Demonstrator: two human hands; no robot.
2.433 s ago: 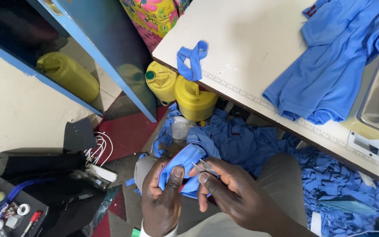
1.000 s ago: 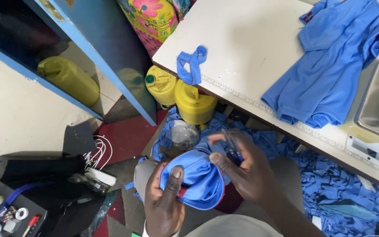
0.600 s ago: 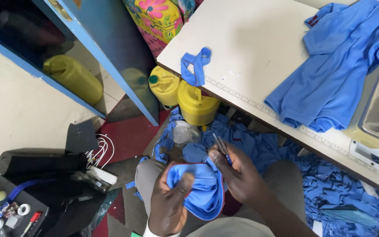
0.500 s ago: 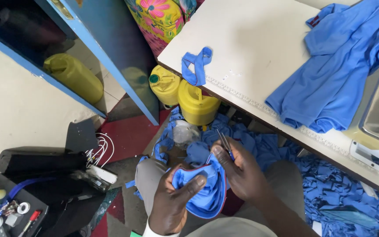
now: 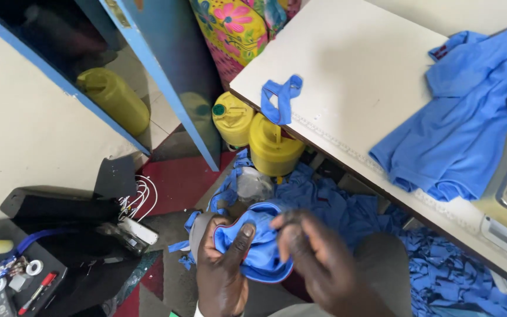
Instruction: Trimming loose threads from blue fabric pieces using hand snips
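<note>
Blue knit, a small curved fabric piece point(image 5: 259, 246) with a dark edge, sits low over the lap — the left hand point(image 5: 221, 273) pinches it, thumb on top, while the right hand point(image 5: 318, 261) curls loosely against its edge, apparently steadying it; whether it grips, I cannot tell.
</note>
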